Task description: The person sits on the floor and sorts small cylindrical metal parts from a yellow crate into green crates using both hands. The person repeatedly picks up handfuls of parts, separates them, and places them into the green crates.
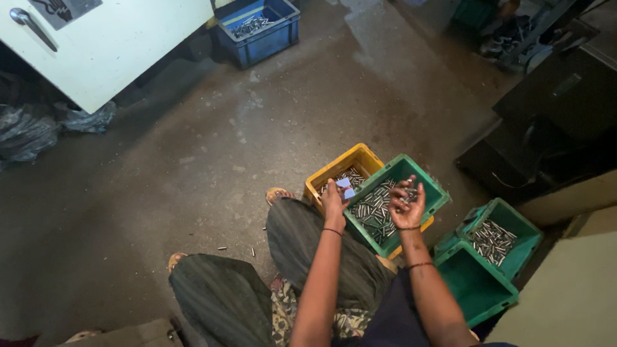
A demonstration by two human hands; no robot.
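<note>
I sit on the concrete floor with a green crate tilted across a yellow crate in front of my knees, both holding short silvery metal pins. My left hand is closed lightly round a small pale blue-white piece that shows above my fingertips, right over the edge where the two crates meet. My right hand is half curled, palm up, over the green crate, cradling a few pins; how many I cannot tell. As I judge it, the loose cupping is the weak point: a pin could roll off my palm and skitter away, as some already lie on the floor near my foot. The green crate also looks precarious, propped on the yellow one, and a push might slide it. Counting: four crates near me, namely the yellow one, the green one on it, and two more green ones at my right, the farther with pins, the nearer bare inside. A fifth, a blue crate, stands well apart by a white cabinet door. The pins themselves are too many to count.
</note>
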